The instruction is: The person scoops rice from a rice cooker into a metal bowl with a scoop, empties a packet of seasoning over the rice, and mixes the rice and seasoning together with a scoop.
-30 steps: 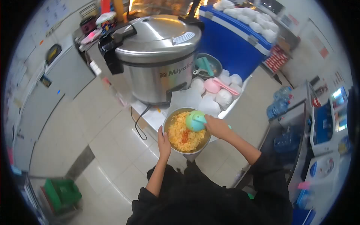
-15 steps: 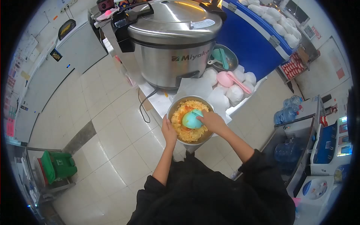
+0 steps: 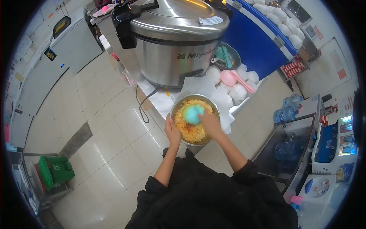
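Observation:
A round metal bowl (image 3: pixel 216 114) of yellow-orange rice (image 3: pixel 192 132) is at the near edge of the white table. My left hand (image 3: pixel 172 132) grips the bowl's left side. In my right hand (image 3: pixel 210 124), closed and slightly blurred, is a turquoise scoop (image 3: pixel 193 114), which rests on the rice in the upper middle of the bowl. Darker reddish seasoning shows in the rice below the scoop. White paper (image 3: pixel 198 86) lies behind and to the right of the bowl.
A large steel rice cooker (image 3: pixel 171 57) stands behind the bowl. White wrapped bundles (image 3: pixel 238 94) with a pink scoop (image 3: pixel 228 77) lie at its right, beside a blue cooler box (image 3: pixel 251 38). A black cable (image 3: pixel 142 108) hangs off the table's left edge.
The turquoise scoop and my right hand have moved up within the bowl, uncovering rice below. My left hand still holds the bowl's side. The camera view has shifted slightly.

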### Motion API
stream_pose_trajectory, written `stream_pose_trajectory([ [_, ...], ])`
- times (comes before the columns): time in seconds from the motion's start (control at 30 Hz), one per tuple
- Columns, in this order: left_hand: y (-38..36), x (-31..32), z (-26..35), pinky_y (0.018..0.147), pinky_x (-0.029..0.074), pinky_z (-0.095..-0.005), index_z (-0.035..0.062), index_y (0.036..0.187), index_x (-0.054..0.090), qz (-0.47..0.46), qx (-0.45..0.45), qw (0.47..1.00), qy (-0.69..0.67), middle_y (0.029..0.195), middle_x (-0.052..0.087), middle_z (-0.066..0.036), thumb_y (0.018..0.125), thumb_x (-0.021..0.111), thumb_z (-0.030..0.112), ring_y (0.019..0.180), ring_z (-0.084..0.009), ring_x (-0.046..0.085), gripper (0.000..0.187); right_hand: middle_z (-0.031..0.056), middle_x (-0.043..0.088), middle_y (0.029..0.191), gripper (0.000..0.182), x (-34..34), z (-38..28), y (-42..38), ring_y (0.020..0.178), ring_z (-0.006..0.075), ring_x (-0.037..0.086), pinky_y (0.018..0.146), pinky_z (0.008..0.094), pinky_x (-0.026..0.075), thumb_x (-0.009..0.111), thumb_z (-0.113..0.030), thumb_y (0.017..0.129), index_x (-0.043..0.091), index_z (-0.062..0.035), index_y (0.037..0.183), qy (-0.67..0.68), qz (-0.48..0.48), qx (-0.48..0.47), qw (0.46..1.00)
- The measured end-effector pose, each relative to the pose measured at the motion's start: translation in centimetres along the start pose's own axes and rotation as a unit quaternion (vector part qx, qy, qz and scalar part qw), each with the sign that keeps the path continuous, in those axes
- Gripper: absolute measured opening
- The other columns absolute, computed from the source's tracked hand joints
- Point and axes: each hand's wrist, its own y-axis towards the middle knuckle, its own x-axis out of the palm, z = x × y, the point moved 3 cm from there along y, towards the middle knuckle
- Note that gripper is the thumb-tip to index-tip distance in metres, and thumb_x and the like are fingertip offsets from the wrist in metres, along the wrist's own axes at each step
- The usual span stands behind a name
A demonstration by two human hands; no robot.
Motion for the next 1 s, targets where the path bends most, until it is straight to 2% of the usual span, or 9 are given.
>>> stream_pose_trajectory([
  [0.07,0.5,-0.1,-0.3,0.089,0.037,-0.0303,-0.0056,0.119,0.042,0.001,-0.011,1.0,-0.003,0.111,0.052,-0.017,0.091,0.033,0.013,0.103,-0.0218,0.05,0.035,0.023,0.057,0.07,0.036,1.8,-0.6,-2.4,0.067,0.0401,0.057,0.057,0.0475,0.044,0.044,-0.035,0.087,0.039,-0.0004,0.097,0.011,0.012,-0.019,1.0],
  [0.13,0.6,0.0,-0.1,0.089,0.037,-0.0305,-0.0055,0.119,0.042,0.006,-0.026,1.0,-0.012,0.111,0.052,-0.018,0.091,0.033,0.013,0.104,-0.0224,0.05,0.035,0.0228,0.057,0.068,0.036,0.6,-1.0,-6.0,0.066,0.0393,0.057,0.057,0.0472,0.045,0.044,-0.033,0.087,0.037,0.0003,0.099,-0.031,-0.087,-0.029,0.995],
  [0.27,0.5,-0.4,0.9,0.086,0.04,-0.0321,-0.0044,0.118,0.044,0.016,0.025,0.992,0.122,0.109,0.054,-0.021,0.091,0.034,0.012,0.1,-0.026,0.053,0.033,0.0232,0.057,0.069,0.037,1.4,1.3,-2.1,0.065,0.039,0.057,0.058,0.0464,0.045,0.046,-0.032,0.086,0.037,0.0013,0.1,-0.035,-0.097,-0.019,0.994],
  [0.33,0.7,-0.3,1.2,0.085,0.04,-0.0328,-0.0042,0.117,0.045,0.024,0.053,0.985,0.164,0.107,0.055,-0.022,0.091,0.035,0.012,0.098,-0.0272,0.054,0.032,0.0209,0.058,0.067,0.034,1.8,1.4,0.5,0.064,0.0382,0.058,0.058,0.0451,0.045,0.049,-0.03,0.085,0.041,0.0009,0.094,-0.003,-0.057,-0.104,0.993],
  [0.43,1.3,-0.3,2.1,0.084,0.04,-0.0355,-0.0044,0.116,0.046,0.04,0.012,0.993,0.108,0.098,0.057,-0.024,0.089,0.036,0.007,0.09,-0.0315,0.057,0.031,0.0218,0.058,0.068,0.035,-4.2,0.8,-0.6,0.066,0.0389,0.057,0.058,0.0451,0.045,0.046,-0.031,0.086,0.041,0.0025,0.093,0.031,-0.097,-0.015,0.995],
  [0.63,1.3,-0.3,1.4,0.098,0.023,-0.0452,-0.0028,0.118,0.044,0.02,0.007,0.991,0.13,0.102,0.057,-0.021,0.089,0.036,0.007,0.092,-0.0319,0.056,0.032,0.023,0.058,0.07,0.033,2.0,-0.4,-0.8,0.067,0.04,0.057,0.061,0.0466,0.045,0.047,-0.029,0.086,0.041,0.0031,0.091,0.034,-0.034,-0.045,0.998],
  [0.73,1.5,-0.2,1.1,0.1,0.017,-0.0494,-0.0019,0.119,0.043,0.041,0.028,0.99,0.134,0.104,0.056,-0.021,0.089,0.036,0.008,0.096,-0.0314,0.055,0.032,0.0222,0.058,0.069,0.032,-3.6,-0.9,-1.2,0.068,0.0393,0.057,0.062,0.0461,0.045,0.049,-0.029,0.085,0.041,0.0019,0.09,0.033,-0.074,0.021,0.997],
  [0.83,1.5,-0.1,1.4,0.097,0.026,-0.0452,-0.0028,0.119,0.044,0.031,0.012,0.988,0.152,0.106,0.056,-0.022,0.089,0.036,0.008,0.098,-0.0314,0.054,0.033,0.0214,0.058,0.068,0.032,-0.6,-0.6,0.3,0.068,0.0385,0.058,0.06,0.0454,0.046,0.049,-0.028,0.085,0.041,0.0015,0.09,0.045,0.022,-0.001,0.999],
  [1.0,1.9,0.0,0.7,0.083,0.042,-0.0335,-0.0073,0.115,0.045,0.05,-0.009,0.997,0.066,0.106,0.055,-0.024,0.089,0.036,0.008,0.096,-0.0298,0.055,0.032,0.0217,0.058,0.067,0.032,-1.8,-2.2,-3.4,0.066,0.0386,0.058,0.058,0.0458,0.046,0.05,-0.029,0.084,0.041,0.0017,0.091,-0.05,-0.074,-0.015,0.996],
])
